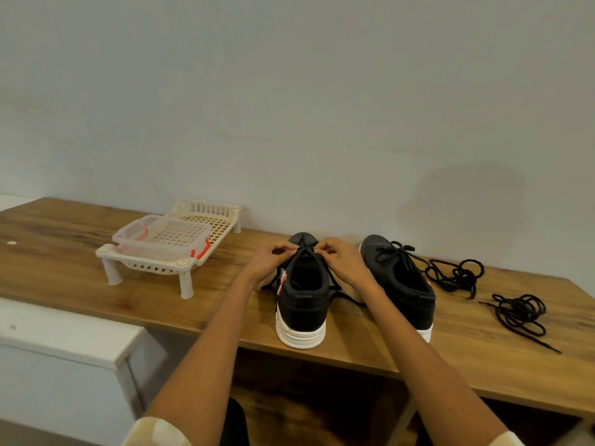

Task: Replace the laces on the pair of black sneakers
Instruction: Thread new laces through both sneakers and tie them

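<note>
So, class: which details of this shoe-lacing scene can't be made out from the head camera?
- Left sneaker eyelets: covered by left hand and right hand.
- Its red-and-white side tag: too small to read.
- Under the table: dark, cut off at the bottom edge.

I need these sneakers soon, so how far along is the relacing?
Done: right sneaker is laced, with a bow. In hand: left hand and right hand pinch the lace on the left sneaker. Two loose laces lie beside them.
</note>
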